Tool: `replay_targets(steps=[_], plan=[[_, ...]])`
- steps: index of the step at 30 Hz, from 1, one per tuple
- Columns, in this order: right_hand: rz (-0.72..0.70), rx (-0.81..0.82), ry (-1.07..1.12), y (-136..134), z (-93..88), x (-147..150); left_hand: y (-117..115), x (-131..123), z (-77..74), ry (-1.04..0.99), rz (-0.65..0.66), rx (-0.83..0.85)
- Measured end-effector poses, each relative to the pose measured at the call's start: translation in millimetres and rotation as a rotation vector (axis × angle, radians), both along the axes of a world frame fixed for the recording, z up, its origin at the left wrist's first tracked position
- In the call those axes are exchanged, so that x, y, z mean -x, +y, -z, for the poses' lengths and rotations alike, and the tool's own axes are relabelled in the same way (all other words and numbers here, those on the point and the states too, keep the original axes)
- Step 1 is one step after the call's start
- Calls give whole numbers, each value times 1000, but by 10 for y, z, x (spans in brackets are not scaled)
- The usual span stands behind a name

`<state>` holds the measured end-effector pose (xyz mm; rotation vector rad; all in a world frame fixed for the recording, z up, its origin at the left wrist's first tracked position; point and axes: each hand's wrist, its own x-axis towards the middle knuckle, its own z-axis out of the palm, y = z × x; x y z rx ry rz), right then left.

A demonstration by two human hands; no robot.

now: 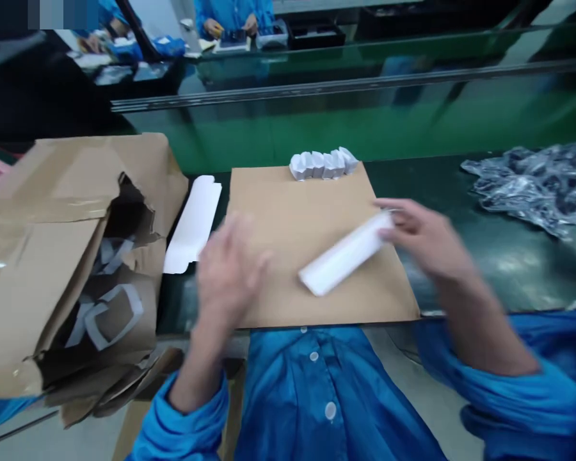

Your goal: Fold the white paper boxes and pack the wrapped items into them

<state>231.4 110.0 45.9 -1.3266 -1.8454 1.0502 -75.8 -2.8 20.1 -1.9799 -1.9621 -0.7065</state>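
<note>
My right hand [420, 234] pinches one end of a folded white paper carton [343, 256], which slants down to the left over a brown cardboard sheet [278, 205]. Blurred by motion, my left hand [230, 266] hovers over the sheet's left side with its fingers apart and nothing in it. Left of that hand lies a flat white carton blank [194, 224] on the dark green bench. At the sheet's far edge stands a row of several small folded white paper pieces [322, 164].
A torn cardboard box [72, 173] with white paper scraps inside stands at the left. Crumpled clear plastic bags [537, 182] lie at the right of the bench [461, 256]. Beyond a green partition [211, 134], people in blue work at another bench.
</note>
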Motion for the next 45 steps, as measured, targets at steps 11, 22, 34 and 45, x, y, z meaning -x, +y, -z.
replay_targets(steps=[11,22,34,45], plan=[[-19,-546,-551,115,-3,-235,140,738,114,83,-514,284],[-622,137,127,-214,3,925,-645,-576,-92,-468,84,-185],[-674,-819,-665,-662,-14,645,-420,-113,36,-1480,95,492],[-642,-901,-737,-671,-18,630,-321,-127,28,-1122,-47,349]])
